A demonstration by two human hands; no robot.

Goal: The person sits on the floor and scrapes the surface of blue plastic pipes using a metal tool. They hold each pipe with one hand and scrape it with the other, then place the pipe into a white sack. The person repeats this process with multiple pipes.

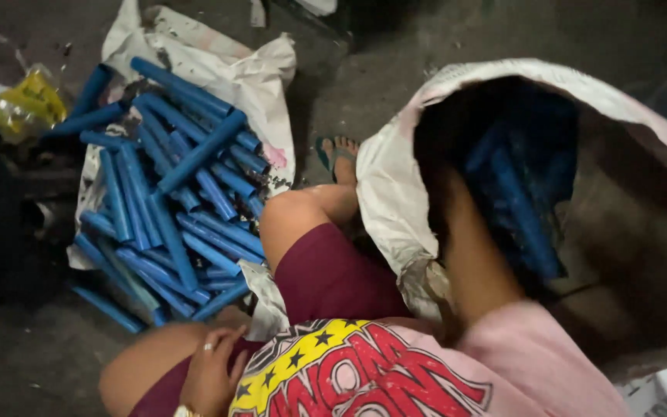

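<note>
The right arm (472,262) goes into the mouth of a white sack (395,193), and the right hand is hidden in the dark inside — I cannot tell whether it is open or gripping. Around where the hand must be lie blue tubes (519,201), their long axes running from the mouth down into the sack, tilted a little to the right.

The left hand (214,371) rests on the left thigh, fingers loosely curled, holding nothing. Ahead of it and further left a pile of blue tubes (171,185) lies on a flattened bag (218,62) on the floor; most point away from the hand, a few crosswise.

Judging from this, working blind could snag the sack's slack rim or let a smooth tube slip — and the heaped tubes could roll off the bag's edge.
</note>
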